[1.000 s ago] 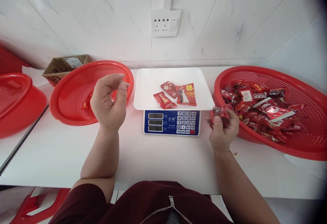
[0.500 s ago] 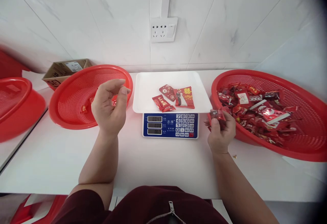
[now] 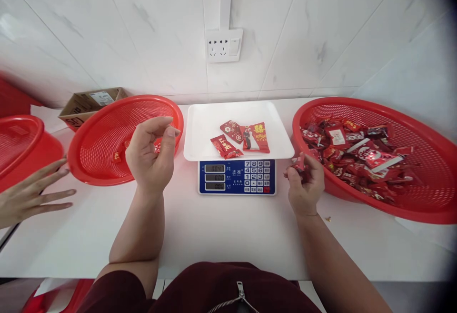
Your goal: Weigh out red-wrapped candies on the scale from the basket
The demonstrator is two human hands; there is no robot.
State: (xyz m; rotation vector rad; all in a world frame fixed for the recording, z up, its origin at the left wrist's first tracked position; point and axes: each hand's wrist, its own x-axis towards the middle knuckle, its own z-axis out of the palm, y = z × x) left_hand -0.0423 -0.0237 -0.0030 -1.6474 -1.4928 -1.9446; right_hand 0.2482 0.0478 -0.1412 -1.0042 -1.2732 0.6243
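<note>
Red packaging (image 3: pixel 300 161) is held in the right hand (image 3: pixel 306 187) near a weighing scale (image 3: pixel 237 184), on whose white tray (image 3: pixel 202 129) three red packets (image 3: pixel 255 137) are laid.

We saw another person's bare hand (image 3: pixel 35 194) come in low at 9 o'clock, its fingers spread and its fingertips near the 8 o'clock side of the wide, red, perforated plastic basket (image 3: pixel 143 110). At 4 o'clock, the wearer's right hand (image 3: pixel 306 182) had turned the small, shiny red plastic packet (image 3: pixel 298 164), so we saw less of its flat face. Our view had shifted too: the white rectangular wall socket (image 3: pixel 224 45) at 12 o'clock sat slightly towards 7 o'clock from its former place.
</note>
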